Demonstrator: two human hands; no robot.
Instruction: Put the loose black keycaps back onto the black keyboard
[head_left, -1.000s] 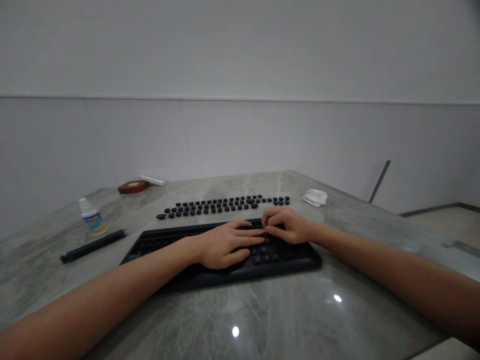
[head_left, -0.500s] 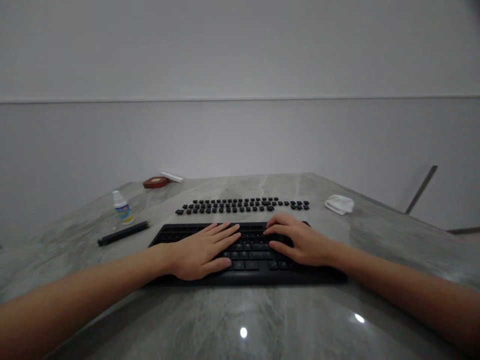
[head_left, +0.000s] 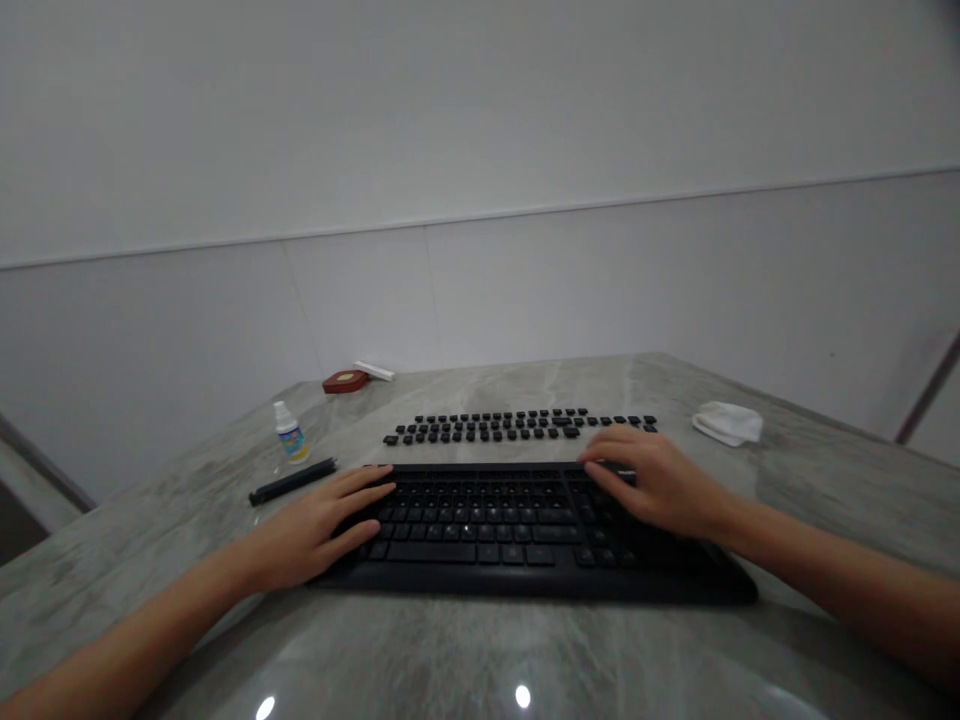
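A black keyboard (head_left: pixel 517 581) lies in front of me on the grey marbled table. Its lower rows carry keycaps, while bare key spots show in the upper rows. At its left end rests my left hand (head_left: pixel 311 530), open, with the fingers spread over the leftmost keys. My right hand (head_left: pixel 656 485) is over the keyboard's right part, its fingers loosely bent and slightly blurred near the top edge. Nothing can be made out between them. Beyond the keyboard, loose black keycaps (head_left: pixel 484 433) stand in rows, a few of them partly behind my right hand.
On the left are a small spray bottle (head_left: pixel 291 437) and a black stick-like tool (head_left: pixel 292 483). A reddish-brown case (head_left: pixel 345 381) and a white flat object (head_left: pixel 374 371) lie at the back left. A folded white cloth (head_left: pixel 727 424) sits at the right.
My left hand has slid from the keyboard's middle to its left end. My right hand has lifted slightly toward the top edge. The view has tilted and shifted.
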